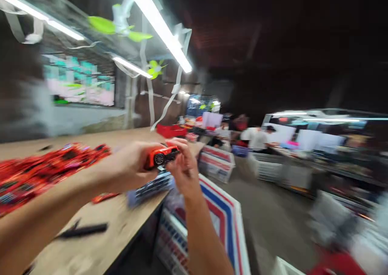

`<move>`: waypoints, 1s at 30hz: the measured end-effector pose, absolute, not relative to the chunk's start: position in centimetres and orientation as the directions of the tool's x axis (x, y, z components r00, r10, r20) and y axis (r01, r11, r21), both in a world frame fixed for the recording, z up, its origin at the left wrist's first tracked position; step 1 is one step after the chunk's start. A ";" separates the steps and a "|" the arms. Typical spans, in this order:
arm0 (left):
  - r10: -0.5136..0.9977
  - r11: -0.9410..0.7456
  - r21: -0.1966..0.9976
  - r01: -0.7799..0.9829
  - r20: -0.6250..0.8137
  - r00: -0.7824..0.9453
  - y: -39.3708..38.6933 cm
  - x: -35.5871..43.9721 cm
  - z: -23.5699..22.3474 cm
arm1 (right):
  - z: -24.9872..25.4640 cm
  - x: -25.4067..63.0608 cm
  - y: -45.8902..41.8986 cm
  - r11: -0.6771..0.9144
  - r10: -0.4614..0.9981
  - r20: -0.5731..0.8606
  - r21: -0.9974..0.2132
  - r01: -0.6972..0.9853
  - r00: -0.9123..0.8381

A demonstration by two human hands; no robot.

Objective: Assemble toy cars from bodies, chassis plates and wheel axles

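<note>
A small red toy car (165,156) is held up above the near edge of the table, between both hands, clear of the tabletop. One dark wheel with a spoked hub faces the camera. The left hand (136,162) has its fingers clamped on one end of the body; the right hand (183,164) has its fingers curled and bunched at the other end, apparently touching it, though blur hides the exact contact.

Handling, as judged: light, with a stiff shell, probably smooth and a little slippery. Wheels and any thin trim are the likely weak points. Best hold is thumb and fingers across the solid body sides, wheels left free, without hard squeezing at the ends.

Just below the car, a grey-blue tray (150,190) lies at the table edge; its contents are too blurred to identify. A single red piece (104,197) lies on the table (118,230) beside the left forearm. Beyond that forearm is a large heap of red parts (60,166), overlapping and smeared by motion. Nearer the camera lies a black tool-like object (85,230); its type cannot be told. Beside the table stands a printed carton (176,234) with red and blue markings.
</note>
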State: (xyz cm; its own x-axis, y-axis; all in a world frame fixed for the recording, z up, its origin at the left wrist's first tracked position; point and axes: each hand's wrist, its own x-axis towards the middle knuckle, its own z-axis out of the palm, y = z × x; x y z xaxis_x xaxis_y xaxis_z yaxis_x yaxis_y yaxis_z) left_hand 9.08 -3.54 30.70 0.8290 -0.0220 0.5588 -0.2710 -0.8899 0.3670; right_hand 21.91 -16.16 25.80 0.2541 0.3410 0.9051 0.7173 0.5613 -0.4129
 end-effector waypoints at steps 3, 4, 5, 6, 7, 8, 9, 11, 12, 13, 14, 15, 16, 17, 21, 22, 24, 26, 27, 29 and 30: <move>0.062 -0.711 0.651 -0.266 0.434 0.899 0.1 5.3 22.5 | 20.2 20.6 -11.9 0.610 0.603 0.781 -0.581 0.539 0.161; 0.155 -0.675 0.698 -0.239 0.451 0.879 0.9 3.8 19.9 | 18.5 19.7 -10.5 0.593 0.656 0.743 -0.614 0.521 0.130; 0.251 -0.645 0.736 -0.208 0.461 0.851 1.4 2.2 17.6 | 16.9 18.6 -9.1 0.577 0.691 0.715 -0.633 0.517 0.104; 0.339 -0.615 0.769 -0.176 0.458 0.822 1.9 0.6 15.5 | 15.6 17.3 -7.9 0.565 0.718 0.692 -0.643 0.517 0.077; 0.410 -0.582 0.800 -0.143 0.441 0.798 2.2 -1.0 13.7 | 14.5 16.0 -6.9 0.557 0.742 0.669 -0.650 0.517 0.042; 0.460 -0.550 0.827 -0.115 0.415 0.785 2.5 -2.5 12.1 | 13.6 14.7 -6.0 0.555 0.764 0.645 -0.653 0.516 -0.006; 0.489 -0.518 0.850 -0.094 0.385 0.783 2.8 -4.0 10.9 | 12.9 13.5 -5.1 0.555 0.784 0.617 -0.651 0.517 -0.066; 0.522 -0.459 0.885 -0.077 0.339 0.782 3.5 -6.8 9.0 | 12.2 11.2 -3.5 0.563 0.809 0.554 -0.631 0.534 -0.199; 0.532 -0.442 0.894 -0.077 0.330 0.780 3.8 -8.2 8.3 | 12.1 10.1 -2.7 0.568 0.814 0.520 -0.614 0.548 -0.260; 0.541 -0.427 0.901 -0.080 0.325 0.775 4.2 -9.5 7.8 | 12.0 9.0 -1.8 0.572 0.815 0.491 -0.594 0.565 -0.308; 0.554 -0.414 0.906 -0.085 0.325 0.767 4.7 -10.7 7.2 | 12.0 7.9 -0.9 0.575 0.815 0.464 -0.576 0.581 -0.346; 0.575 -0.405 0.910 -0.088 0.328 0.749 5.1 -11.8 6.7 | 12.0 6.8 0.0 0.579 0.813 0.445 -0.560 0.592 -0.374; 0.601 -0.395 0.914 -0.090 0.331 0.728 5.6 -12.8 6.2 | 11.9 5.6 0.9 0.585 0.810 0.435 -0.548 0.598 -0.393; 0.629 -0.377 0.921 -0.096 0.331 0.704 6.0 -13.7 5.6 | 11.9 4.5 1.7 0.588 0.808 0.426 -0.540 0.602 -0.408; 0.750 -0.231 0.960 -0.160 0.280 0.600 7.4 -16.0 3.4 | 11.3 0.9 4.8 0.563 0.827 0.382 -0.570 0.599 -0.413; 0.770 -0.159 0.967 -0.198 0.246 0.588 7.7 -16.2 2.9 | 11.0 0.4 5.5 0.528 0.848 0.353 -0.625 0.575 -0.396; 0.776 0.073 0.948 -0.309 0.140 0.615 8.0 -16.5 2.1 | 10.4 -0.1 6.8 0.390 0.906 0.237 -0.791 0.472 -0.351; 0.709 0.367 0.838 -0.404 0.030 0.705 8.4 -16.6 1.4 | 9.4 -0.1 8.1 0.194 0.950 0.091 -0.922 0.335 -0.298; 0.656 0.492 0.763 -0.421 -0.006 0.755 8.6 -16.6 1.0 | 8.8 0.0 8.7 0.108 0.961 0.032 -0.958 0.266 -0.275; 0.563 0.648 0.639 -0.414 -0.036 0.826 9.0 -16.8 0.0 | 7.4 0.2 9.6 -0.005 0.966 -0.039 -0.991 0.133 -0.254; 0.527 0.696 0.590 -0.409 -0.033 0.849 9.2 -16.9 -0.5 | 6.7 0.2 10.0 -0.040 0.961 -0.057 -0.997 0.068 -0.269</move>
